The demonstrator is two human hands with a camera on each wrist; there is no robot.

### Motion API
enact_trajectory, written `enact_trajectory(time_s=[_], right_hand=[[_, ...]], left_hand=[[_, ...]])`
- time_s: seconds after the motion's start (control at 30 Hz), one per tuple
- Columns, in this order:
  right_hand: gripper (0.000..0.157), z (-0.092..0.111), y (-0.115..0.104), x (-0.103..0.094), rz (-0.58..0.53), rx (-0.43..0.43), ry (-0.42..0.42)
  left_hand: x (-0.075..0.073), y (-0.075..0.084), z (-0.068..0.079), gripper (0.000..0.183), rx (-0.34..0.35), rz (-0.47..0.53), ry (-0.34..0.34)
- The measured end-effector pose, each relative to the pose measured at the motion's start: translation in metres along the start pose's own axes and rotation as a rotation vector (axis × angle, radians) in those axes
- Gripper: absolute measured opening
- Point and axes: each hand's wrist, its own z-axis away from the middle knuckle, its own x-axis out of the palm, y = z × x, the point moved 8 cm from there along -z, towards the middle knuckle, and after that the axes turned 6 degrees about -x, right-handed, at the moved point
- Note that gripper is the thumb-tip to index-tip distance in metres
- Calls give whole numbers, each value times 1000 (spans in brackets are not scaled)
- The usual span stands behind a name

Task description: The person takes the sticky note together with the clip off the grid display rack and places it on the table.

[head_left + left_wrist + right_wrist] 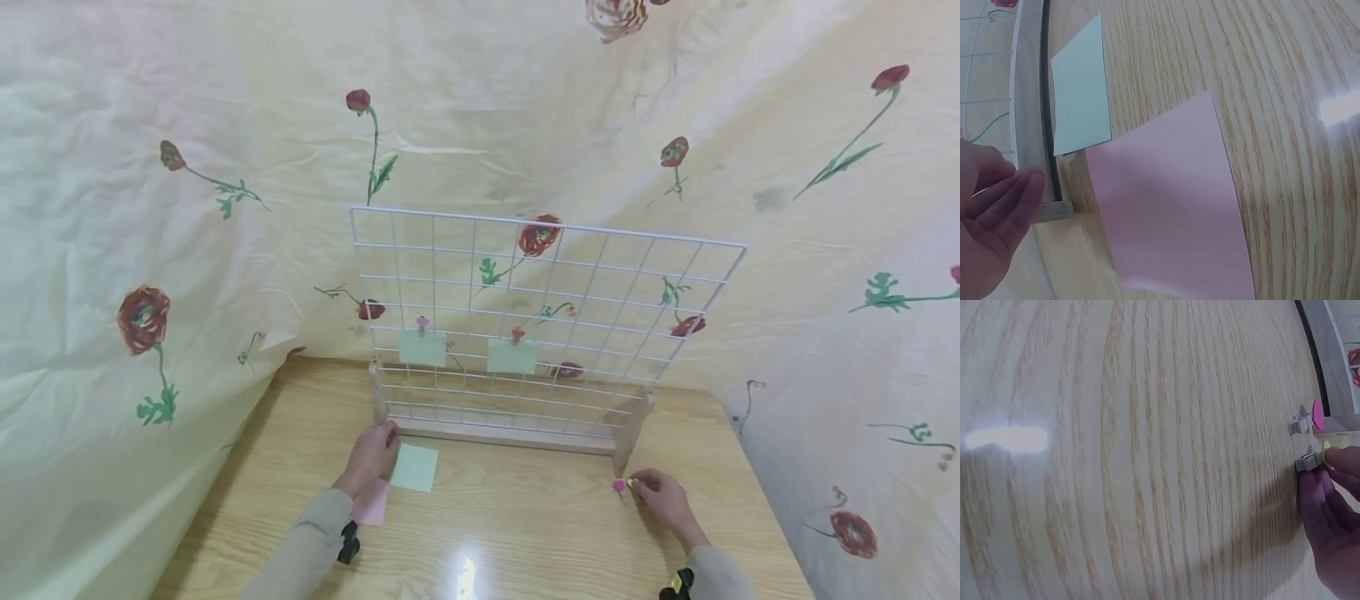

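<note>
My right hand (663, 497) pinches a small wooden clothespin with a yellow top (1310, 461) between thumb and fingers, low over the table. Beside it lies another clothespin with a bright pink top (1302, 423). My left hand (372, 457) is by the left foot of the white wire grid stand (502, 437), its fingers loosely bent with nothing seen between them; whether they touch the wood I cannot tell. Near that hand, a pale green paper (416, 468) and a pink paper (1166, 200) lie on the table.
On the grid hang two pale green papers, the left one (422, 350) under a purple clip (423, 322), the right one (512, 357) under an orange-red clip (518, 333). Flowered cloth (247, 100) surrounds the wooden table (525, 525) at back and sides.
</note>
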Motion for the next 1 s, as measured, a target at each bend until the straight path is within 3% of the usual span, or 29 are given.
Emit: enact_trajectory(time_s=[0.47, 1.0], right_hand=[[25, -2, 9, 0, -6, 6, -12], [30, 0, 3, -9, 23, -16, -6]], left_hand=[[-3, 2, 3, 9, -1, 41, -47], [-7, 6, 4, 9, 26, 42, -56]])
